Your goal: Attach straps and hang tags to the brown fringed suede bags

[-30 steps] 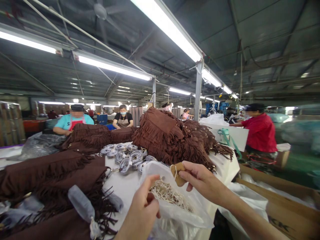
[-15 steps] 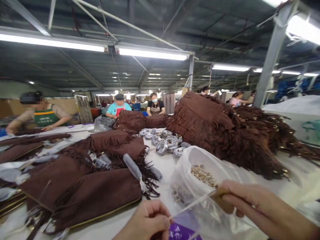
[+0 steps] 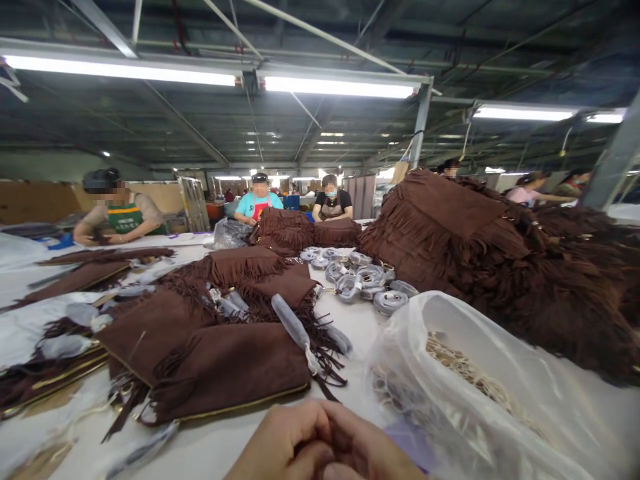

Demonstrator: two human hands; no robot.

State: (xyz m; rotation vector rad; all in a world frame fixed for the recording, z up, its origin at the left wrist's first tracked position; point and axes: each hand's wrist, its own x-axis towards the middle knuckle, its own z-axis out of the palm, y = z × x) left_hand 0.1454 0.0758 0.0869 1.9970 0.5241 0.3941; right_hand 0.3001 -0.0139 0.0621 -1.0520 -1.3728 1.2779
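At the bottom middle, my left hand [image 3: 280, 440] and my right hand [image 3: 373, 443] are pressed together, fingers curled inward. Whatever lies between the fingers is hidden behind them. Just beyond them rests a dark brown fringed bag [image 3: 235, 377] with a gold zip along its near edge. A grey wrapped piece [image 3: 290, 323] is attached at that bag's right end. To the right of my hands stands an open clear plastic bag [image 3: 425, 373] holding beige string loops [image 3: 465, 367]. A purple piece [image 3: 410, 440] shows beside my right hand, partly covered.
A high heap of brown fringed bags [image 3: 440, 233] fills the right side. Coiled straps in clear wrap [image 3: 370, 277] lie in the middle. More brown pieces [image 3: 90, 277] are spread at left. Several people work across the tables, one in a green apron [image 3: 125, 217].
My right hand has moved left from the plastic bag to meet my left hand. The brown tag and taut string it held are now out of sight. The view has turned right.
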